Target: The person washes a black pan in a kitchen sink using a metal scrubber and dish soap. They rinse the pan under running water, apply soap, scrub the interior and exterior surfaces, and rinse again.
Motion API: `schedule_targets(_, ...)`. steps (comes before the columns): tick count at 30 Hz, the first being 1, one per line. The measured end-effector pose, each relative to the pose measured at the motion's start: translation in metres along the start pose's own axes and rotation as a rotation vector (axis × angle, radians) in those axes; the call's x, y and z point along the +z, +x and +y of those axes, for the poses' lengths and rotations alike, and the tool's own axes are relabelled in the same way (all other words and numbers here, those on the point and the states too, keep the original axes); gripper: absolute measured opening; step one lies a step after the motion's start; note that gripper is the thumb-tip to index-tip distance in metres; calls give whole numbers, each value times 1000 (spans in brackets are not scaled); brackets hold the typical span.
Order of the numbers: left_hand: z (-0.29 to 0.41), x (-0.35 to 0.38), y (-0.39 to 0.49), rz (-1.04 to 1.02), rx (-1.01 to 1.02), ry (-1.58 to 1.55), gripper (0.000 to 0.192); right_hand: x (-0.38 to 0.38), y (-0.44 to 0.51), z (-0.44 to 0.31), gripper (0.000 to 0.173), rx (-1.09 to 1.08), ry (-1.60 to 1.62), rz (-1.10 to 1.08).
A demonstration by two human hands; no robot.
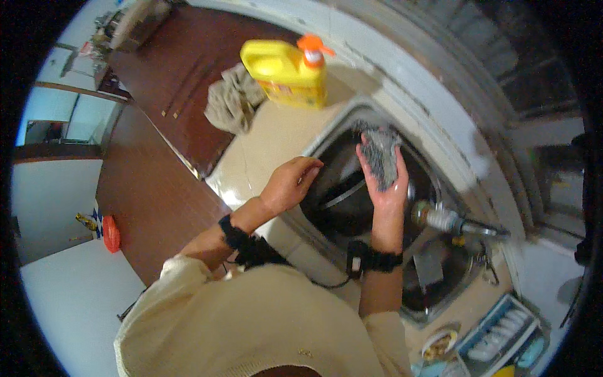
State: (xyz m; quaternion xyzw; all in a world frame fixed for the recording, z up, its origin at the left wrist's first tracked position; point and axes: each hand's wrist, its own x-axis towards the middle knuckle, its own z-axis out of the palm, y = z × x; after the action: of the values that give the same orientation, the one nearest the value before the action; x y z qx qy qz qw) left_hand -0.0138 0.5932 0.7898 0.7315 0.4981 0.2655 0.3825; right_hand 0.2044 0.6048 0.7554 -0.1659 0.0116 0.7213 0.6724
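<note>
My right hand holds a grey mesh scouring pad above the far part of a dark sink basin. The pad lies across the palm, with the fingers along its sides. My left hand is over the near left rim of the sink, its fingers curled; nothing shows in it. In the basin, below the hands, sits a dark, curved item with a light edge, perhaps a pan, partly hidden. Black bands circle both wrists.
A yellow jug with an orange pump top stands behind the sink, beside a crumpled beige cloth. A faucet reaches in from the right. Beyond a second basin are a dish rack and a bowl.
</note>
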Motion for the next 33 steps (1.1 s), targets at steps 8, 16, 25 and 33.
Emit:
schedule_targets(8, 56, -136, 119, 683, 408, 273, 17, 81, 58, 33, 38, -51, -118, 67)
schedule_targets(16, 34, -112, 198, 300, 457, 919, 30, 97, 82, 53, 32, -72, 67, -10)
schedule_targets(25, 17, -102, 202, 284, 574, 1004, 23, 103, 86, 58, 34, -125, -28, 52)
schedule_targets(33, 11, -95, 200, 297, 544, 1008, 29, 107, 86, 59, 34, -162, -35, 64)
